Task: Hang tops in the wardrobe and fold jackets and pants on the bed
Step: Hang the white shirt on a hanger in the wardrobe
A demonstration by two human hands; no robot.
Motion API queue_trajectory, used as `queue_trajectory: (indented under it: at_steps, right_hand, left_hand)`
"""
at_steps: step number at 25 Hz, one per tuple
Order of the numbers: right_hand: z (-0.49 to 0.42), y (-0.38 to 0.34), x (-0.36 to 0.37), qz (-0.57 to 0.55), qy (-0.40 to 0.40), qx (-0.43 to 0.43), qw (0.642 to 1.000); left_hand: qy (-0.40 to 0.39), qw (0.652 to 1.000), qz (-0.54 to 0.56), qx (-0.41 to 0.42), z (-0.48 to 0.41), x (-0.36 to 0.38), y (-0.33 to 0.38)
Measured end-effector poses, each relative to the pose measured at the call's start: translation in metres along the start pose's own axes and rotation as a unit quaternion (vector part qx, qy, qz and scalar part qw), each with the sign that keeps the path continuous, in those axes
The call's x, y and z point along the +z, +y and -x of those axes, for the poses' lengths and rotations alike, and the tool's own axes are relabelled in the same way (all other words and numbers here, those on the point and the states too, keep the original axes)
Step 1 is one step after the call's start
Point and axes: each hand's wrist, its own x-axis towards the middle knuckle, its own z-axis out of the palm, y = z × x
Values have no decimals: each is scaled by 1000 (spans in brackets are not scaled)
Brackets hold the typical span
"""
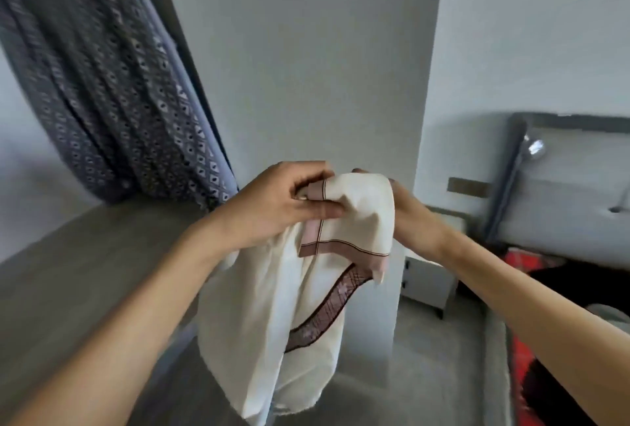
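Left forearm point(136, 306), right forearm point(511, 292): apparently bare throughout.

Head-worn view, facing forward-down, close over hands point(289, 200)

White nightstand point(430, 284) by wall, chrome lamp point(534, 147) above-right, wall plate point(469, 187) btwn.

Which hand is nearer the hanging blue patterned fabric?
Left. The left hand grips the white garment just right of the blue patterned fabric; the right hand holds the garment's far side, farther away.
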Motion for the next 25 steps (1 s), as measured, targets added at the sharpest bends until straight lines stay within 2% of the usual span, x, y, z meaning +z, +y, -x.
queue_trajectory:
  at_steps: [4,5,7,9,11,13,16,18,21,25]
  right_hand:
    - [-86,-11,57,-51,-156,-87,983]
    - [-103,-14,72,-56,-153,-96,982]
    - [-136,-24,101,-28,-94,-133,986]
    - [-161,-42,128,23,-52,-218,974]
    - [-178,-64,153,52,-45,-318,945]
    - [-190,-83,172,54,-54,-379,922]
    - [-207,-92,190,54,-103,-393,912]
    - [-221,-86,198,49,-127,-371,919]
    - [-240,-75,206,-26,-160,-325,932]
    - [-258,-63,208,-40,-199,-279,939]
  left_hand:
    - [152,984,-40,-82,59,-57,-9]
    - [175,978,-52,-103,75,-66,-9]
    - [215,959,-93,-162,109,-83,-18]
    - [252,936,-95,-226,146,-95,-30]
    - [270,924,-34,-271,181,-102,-41]
    - [266,915,41,-302,205,-105,-49]
    - [302,902,48,-304,229,-118,-62]
    - [348,893,20,-284,243,-136,-68]
    - [408,879,27,-245,254,-157,-65]
    - [431,879,26,-204,255,-175,-49]
